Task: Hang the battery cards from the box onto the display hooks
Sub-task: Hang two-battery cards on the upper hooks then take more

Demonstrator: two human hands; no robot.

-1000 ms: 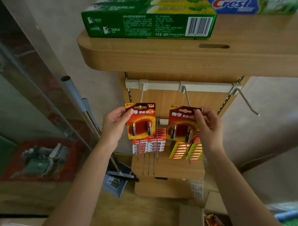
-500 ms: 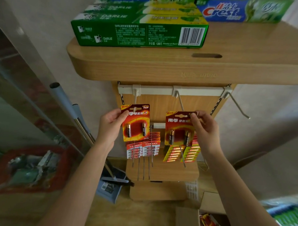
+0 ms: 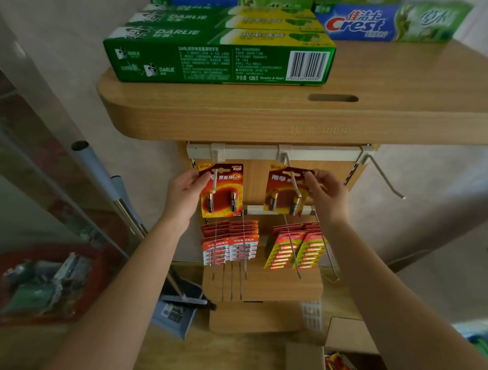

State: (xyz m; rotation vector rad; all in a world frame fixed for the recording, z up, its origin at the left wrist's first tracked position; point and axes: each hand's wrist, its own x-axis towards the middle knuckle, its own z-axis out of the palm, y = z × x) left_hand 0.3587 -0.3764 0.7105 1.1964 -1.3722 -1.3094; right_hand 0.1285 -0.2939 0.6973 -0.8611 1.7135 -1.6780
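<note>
while both cards are up at the white hook rail, neither looks fully seated yet. the left hand pinches the left edge of a red two-battery card, whose hang hole is threaded on the left hook; the hook's white stem runs down across the card face. at about 3 o'clock from it, the right hand grips the top right corner of a second battery card, tilted, with the middle hook crossing its top. whether that hole is truly on the wire i cannot tell. the empty hook juts out at the far right. at 5 o'clock the open cardboard box holds more cards.

the risk, as i judge it, is letting go of the tilted card early: it could slide off the tip and drop onto the stocked lower pegs. forcing it could tear the hang hole.
</note>
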